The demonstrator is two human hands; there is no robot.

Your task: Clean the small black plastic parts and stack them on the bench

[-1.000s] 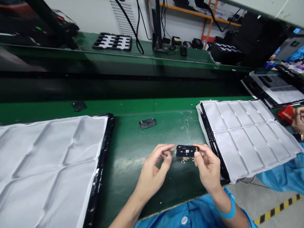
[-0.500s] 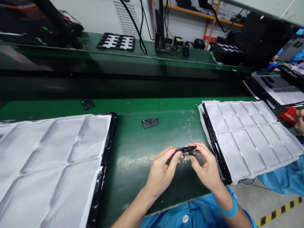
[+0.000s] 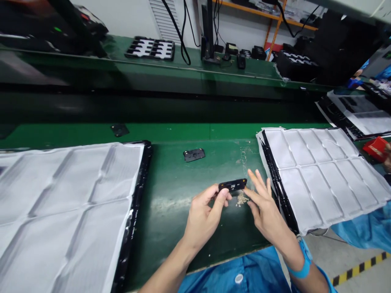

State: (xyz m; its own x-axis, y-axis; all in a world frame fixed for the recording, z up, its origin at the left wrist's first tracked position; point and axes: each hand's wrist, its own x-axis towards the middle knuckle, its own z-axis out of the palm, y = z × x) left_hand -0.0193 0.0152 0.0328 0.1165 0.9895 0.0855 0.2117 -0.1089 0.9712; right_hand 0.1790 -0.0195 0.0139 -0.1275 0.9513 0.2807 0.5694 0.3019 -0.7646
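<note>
Between the thumb and fingers of my left hand [image 3: 205, 211] is a thin black plastic part [image 3: 233, 185], tilted so that its face with small gold and pale spots shows. My right hand [image 3: 265, 205] is open, its fingers spread, with a fingertip close to the part's right end; whether it touches I cannot tell. A small heap of beige bits [image 3: 242, 199] lies on the green worktop [image 3: 177, 228] just below the part. Farther back on the worktop rests a similar black part [image 3: 194, 155], lying flat.
White-covered black trays flank me: one left tray [image 3: 76, 211], one right tray [image 3: 324, 175]. Another dark plate [image 3: 119, 130] lies at back left. A tray with white slots [image 3: 150, 49] sits on the rear shelf. At far right, another person's hand [image 3: 387, 162] is beside a red object [image 3: 375, 149].
My right hand has loosened from the black part and spread its fingers. My left hand has kept hold of the part and turned its face more toward me.
</note>
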